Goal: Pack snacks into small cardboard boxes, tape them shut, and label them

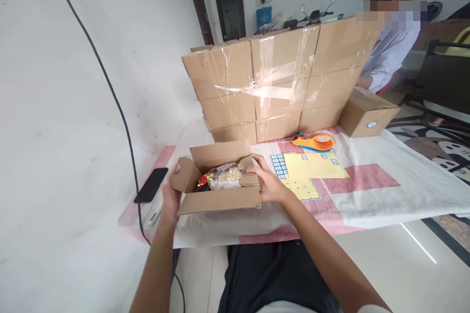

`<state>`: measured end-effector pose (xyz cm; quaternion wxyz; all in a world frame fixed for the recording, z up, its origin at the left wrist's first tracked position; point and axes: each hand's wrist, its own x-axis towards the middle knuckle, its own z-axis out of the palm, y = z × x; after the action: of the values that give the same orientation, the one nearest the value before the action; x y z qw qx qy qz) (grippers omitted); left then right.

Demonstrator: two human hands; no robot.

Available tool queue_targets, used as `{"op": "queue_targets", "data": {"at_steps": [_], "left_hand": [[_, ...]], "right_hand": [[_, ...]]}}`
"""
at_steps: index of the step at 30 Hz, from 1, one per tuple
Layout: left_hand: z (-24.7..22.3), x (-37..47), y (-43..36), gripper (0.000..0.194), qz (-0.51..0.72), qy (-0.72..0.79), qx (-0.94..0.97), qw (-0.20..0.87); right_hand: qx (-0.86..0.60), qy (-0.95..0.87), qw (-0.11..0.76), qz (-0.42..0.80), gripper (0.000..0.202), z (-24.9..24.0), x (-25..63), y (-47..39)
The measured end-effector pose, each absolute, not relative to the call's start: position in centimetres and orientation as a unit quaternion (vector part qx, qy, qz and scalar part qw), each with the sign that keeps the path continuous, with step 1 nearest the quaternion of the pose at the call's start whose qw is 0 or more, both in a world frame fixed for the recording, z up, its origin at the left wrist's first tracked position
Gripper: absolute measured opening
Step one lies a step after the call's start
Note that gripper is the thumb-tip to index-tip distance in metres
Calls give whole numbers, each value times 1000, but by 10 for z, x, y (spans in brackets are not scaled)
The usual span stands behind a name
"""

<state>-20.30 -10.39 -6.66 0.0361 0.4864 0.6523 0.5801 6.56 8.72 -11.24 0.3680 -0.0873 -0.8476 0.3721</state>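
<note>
An open cardboard box [220, 201] with its flaps spread sits near the front left of the table. Inside it lie clear plastic packets [225, 176] and something red and green. My left hand [171, 195] grips the box's left end, and my right hand [267, 181] holds its right end, fingers over the edge by a flap. To the right are yellow sheets [312, 165] and a sheet of blue-edged labels [279, 166]. Behind them lies an orange tape dispenser [314, 142].
A wall of taped cardboard boxes [281, 83] stands along the table's back. One closed box [369, 112] is at the back right, near a person [391, 49]. A black phone [151, 185] lies left, beside a hanging black cable [123, 117].
</note>
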Motion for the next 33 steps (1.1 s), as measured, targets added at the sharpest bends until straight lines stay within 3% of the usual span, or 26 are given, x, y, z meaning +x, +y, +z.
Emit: {"op": "queue_targets", "data": {"at_steps": [3,8,13,15,18,21,24,26,29,31,33], "left_hand": [[-109,-196,-116,107,621,556,532,148],[-120,-188,-122,110,574,563,569,174],[-91,-190,-97,107,574,643,471,188],[-80,-197,-76,107,570,644,454,234],[-69,-206,-44,112,548,655,451,258],[-63,-205,-28,104,516,695,465,185],[-56,-189,-31,53,402,721,562,58],[-52,-171,-38,37,319,731,602,-24],[-52,-139,-44,50,267,739,611,-92],[-57,-119,-42,67,264,740,610,-104],[-62,-104,-37,79,264,736,615,-98]], "right_hand": [[-98,-839,362,394,58,-102,75,84],[-166,-769,409,462,32,-92,73,77],[-231,-724,342,553,94,-74,63,84],[-245,-740,331,532,98,-69,59,92],[-243,-750,388,477,89,-74,53,104],[-207,-765,463,397,58,-86,51,108],[-191,-814,463,293,33,-90,56,105],[-177,-852,420,257,34,-89,68,108],[-213,-844,427,244,45,-90,104,137],[-357,-763,502,195,51,-94,140,173],[-517,-668,516,142,62,-100,176,212]]}}
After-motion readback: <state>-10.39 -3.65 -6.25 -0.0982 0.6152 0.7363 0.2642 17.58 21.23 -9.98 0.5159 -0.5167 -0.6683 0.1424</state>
